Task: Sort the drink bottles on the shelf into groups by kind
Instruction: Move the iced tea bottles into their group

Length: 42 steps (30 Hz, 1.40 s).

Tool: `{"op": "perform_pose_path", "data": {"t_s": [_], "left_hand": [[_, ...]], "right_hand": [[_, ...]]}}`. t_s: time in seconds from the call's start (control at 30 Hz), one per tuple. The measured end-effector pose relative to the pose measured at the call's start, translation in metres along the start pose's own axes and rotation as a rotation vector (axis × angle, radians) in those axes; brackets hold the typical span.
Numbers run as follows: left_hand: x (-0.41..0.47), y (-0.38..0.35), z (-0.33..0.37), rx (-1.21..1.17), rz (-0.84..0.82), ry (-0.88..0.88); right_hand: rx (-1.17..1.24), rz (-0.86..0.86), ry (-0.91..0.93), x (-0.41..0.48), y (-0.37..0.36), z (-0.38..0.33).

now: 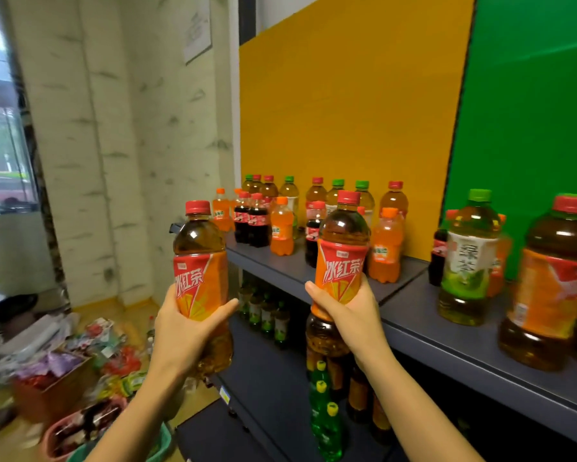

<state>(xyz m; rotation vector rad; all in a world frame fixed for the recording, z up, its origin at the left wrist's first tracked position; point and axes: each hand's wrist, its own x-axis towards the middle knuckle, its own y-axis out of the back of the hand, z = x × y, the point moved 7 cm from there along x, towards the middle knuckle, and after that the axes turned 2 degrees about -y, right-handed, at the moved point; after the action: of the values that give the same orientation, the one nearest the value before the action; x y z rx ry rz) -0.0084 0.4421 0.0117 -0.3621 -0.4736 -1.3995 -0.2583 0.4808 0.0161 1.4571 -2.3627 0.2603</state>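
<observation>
Lowest and nearest in the frame, left of centre, the left hand (pixel 183 331) is gripping a clear plastic bottle of amber tea with a red screw cap and an orange-red wrap label (pixel 200 261), its fingers curling round the lower half of the label. Just to its right, the right hand (pixel 350 311) is clasping a second red-capped amber tea bottle (pixel 342 258) in the same way. Both bottles are hanging upright in the air in front of the shelf, clear of its boards. They are looking full, so each is probably weighing a fair bit for one hand. The thin walls are likely giving a little under a squeeze, and the glossy film label is probably proving the slipperiest part, so the mid-body where the hands are sitting is seeming the surest hold. At bottom centre, green plastic bottles with yellow caps (pixel 323 405) are standing on a lower board. Beyond the hands, the matt grey top shelf board (pixel 413 325) is carrying, at the right edge, a large green-capped bottle of pale green tea with a white label (pixel 467 261) and another large red-capped bottle with an orange label (pixel 554 288). Farther back at centre, small orange soda bottles (pixel 282 228), small dark cola bottles (pixel 258 225) and a back row of tall amber bottles with red and green caps (pixel 317 191) are standing mixed together against a flat yellow panel (pixel 347 95), with a green panel (pixel 530 95) filling the upper right.
</observation>
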Motion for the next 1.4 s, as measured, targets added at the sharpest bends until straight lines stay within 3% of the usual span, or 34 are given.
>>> {"op": "perform_pose_path", "data": {"t_s": [0.57, 0.87, 1.1, 1.4], "left_hand": [[0.227, 0.009, -0.113, 0.004, -0.033, -0.019], [0.328, 0.019, -0.177, -0.066, -0.159, -0.023], [0.378, -0.011, -0.182, -0.157, -0.406, -0.095], [0.364, -0.091, -0.164, -0.368, -0.68, -0.109]], "right_hand": [[-0.018, 0.026, 0.038, 0.197, -0.176, 0.056], [-0.127, 0.171, 0.034, 0.25, -0.243, 0.084], [-0.211, 0.389, 0.054, 0.256, -0.245, 0.077], [-0.375, 0.705, 0.057, 0.22, -0.18, 0.057]]}}
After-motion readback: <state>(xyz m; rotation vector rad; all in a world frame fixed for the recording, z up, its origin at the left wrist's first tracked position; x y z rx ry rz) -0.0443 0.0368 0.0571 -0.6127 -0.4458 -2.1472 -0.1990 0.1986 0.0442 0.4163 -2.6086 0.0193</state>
